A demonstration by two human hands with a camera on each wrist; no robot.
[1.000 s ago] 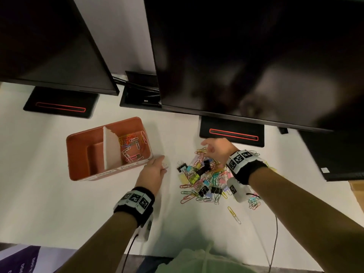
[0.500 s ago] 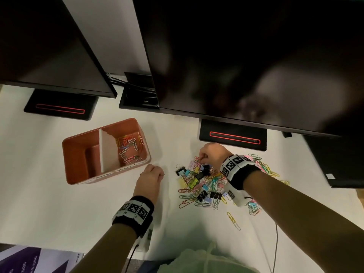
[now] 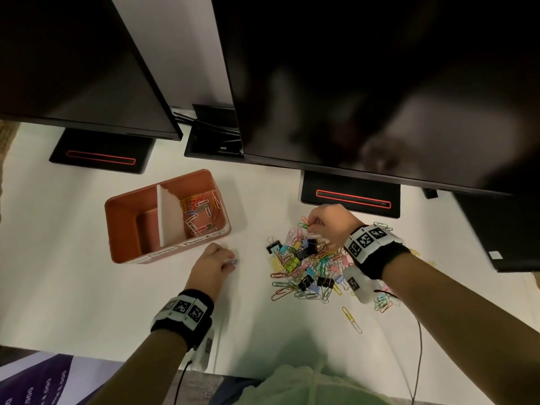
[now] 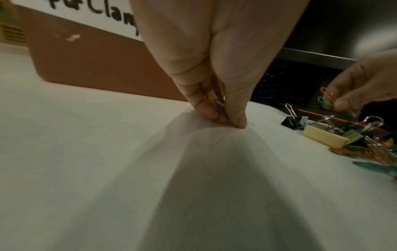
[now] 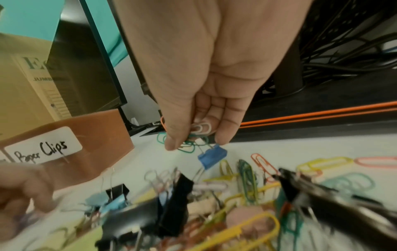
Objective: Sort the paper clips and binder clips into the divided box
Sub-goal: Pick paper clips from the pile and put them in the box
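Observation:
The orange divided box [image 3: 117, 226] stands left of centre; its right compartment holds several coloured paper clips [image 3: 201, 213], and its left compartment shows bare. A mixed pile of paper clips and binder clips [image 3: 306, 267] lies to the right. My left hand [image 3: 232, 262] rests on the table just in front of the box. It pinches small blue and yellow paper clips [image 4: 218, 106] between thumb and fingers. My right hand [image 3: 311, 226] is at the pile's far edge and grips a bunch of white, green and orange paper clips [image 5: 198, 129]. A blue binder clip [image 5: 212, 156] sits right under its fingertips.
Two dark monitors [image 3: 365, 83] hang low over the back of the white table [image 3: 73, 287], their black bases [image 3: 350, 197] behind the box and pile. A lone yellow paper clip [image 3: 352, 320] lies nearer me. The box front carries handwritten labels [image 5: 43, 149].
My right hand's fingers have curled round clips at the pile's far edge. My left hand has stayed in front of the box, its fingers closing down onto the table.

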